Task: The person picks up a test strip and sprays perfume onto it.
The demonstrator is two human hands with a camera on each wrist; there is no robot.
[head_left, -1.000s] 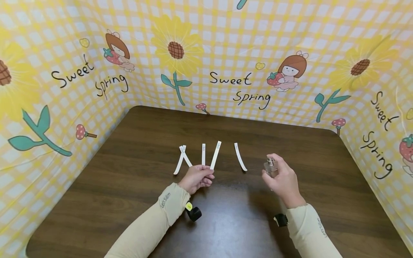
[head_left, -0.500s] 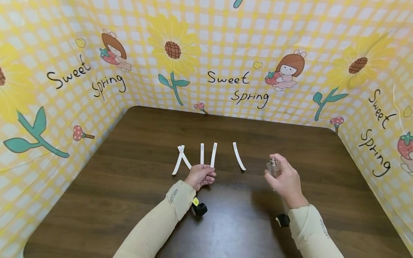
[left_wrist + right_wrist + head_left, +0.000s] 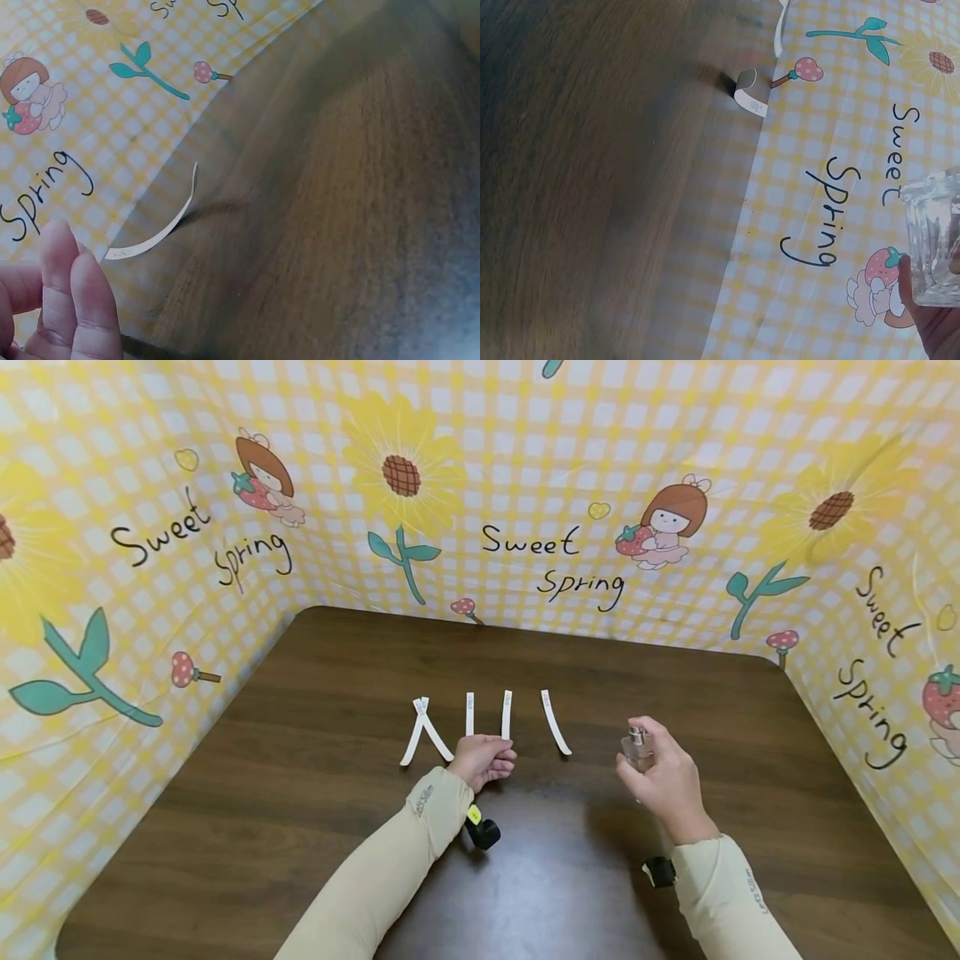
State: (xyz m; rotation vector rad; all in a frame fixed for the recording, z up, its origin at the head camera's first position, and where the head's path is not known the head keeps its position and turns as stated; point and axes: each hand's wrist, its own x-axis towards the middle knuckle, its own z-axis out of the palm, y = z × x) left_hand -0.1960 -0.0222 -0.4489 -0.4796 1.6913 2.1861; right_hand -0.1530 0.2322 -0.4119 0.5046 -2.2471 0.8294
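Observation:
Several white paper strips lie in a row on the dark wooden table (image 3: 315, 793): two crossed ones (image 3: 422, 731), a straight one (image 3: 470, 713), another straight one (image 3: 507, 713) and a curved one (image 3: 556, 723). My left hand (image 3: 501, 755) has curled fingers at the near end of the fourth strip and seems to pinch it. The left wrist view shows two fingers (image 3: 75, 300) and the curved strip (image 3: 159, 223) arching off the table. My right hand (image 3: 667, 781) grips a small clear glass spray bottle (image 3: 636, 747), held above the table to the right of the strips; the bottle (image 3: 934, 240) also shows in the right wrist view.
A yellow checked cloth backdrop (image 3: 525, 485) with sunflowers and "Sweet Spring" lettering walls the table at the back and on both sides. Black wrist cameras (image 3: 483, 833) (image 3: 658, 871) sit under both sleeves. Bare wood lies near me and to either side.
My left hand has shifted right with the fourth strip, which has turned from slanted to straight, parallel to its neighbour. The right hand with the bottle has barely moved.

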